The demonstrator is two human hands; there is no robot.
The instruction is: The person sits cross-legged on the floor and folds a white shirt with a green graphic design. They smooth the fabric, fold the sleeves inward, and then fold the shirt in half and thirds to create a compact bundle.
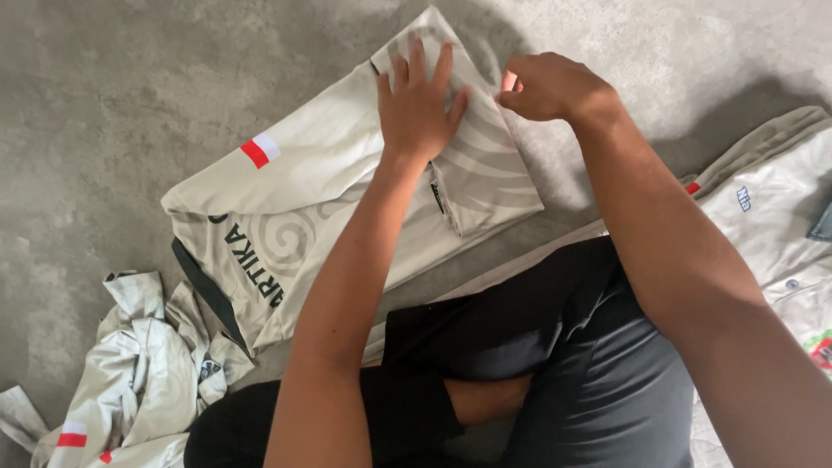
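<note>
On the grey floor (104, 95) before my knees, I am pressing my flat, released left hand (418, 108) on the half-folded beige shirt (329, 199) while my right hand (546, 87) is pinching its edge, and uneven tugging could be skewing the fold.

Bare grey concrete floor (113, 95), mottled, serving as the work surface. Seated person, legs in dark trousers (555, 347). Matching beige printed shirts around: one folded (321, 191), a crumpled heap (130, 373), another spread (771, 217). Suggests a garment workroom or home floor; cannot tell which.
</note>
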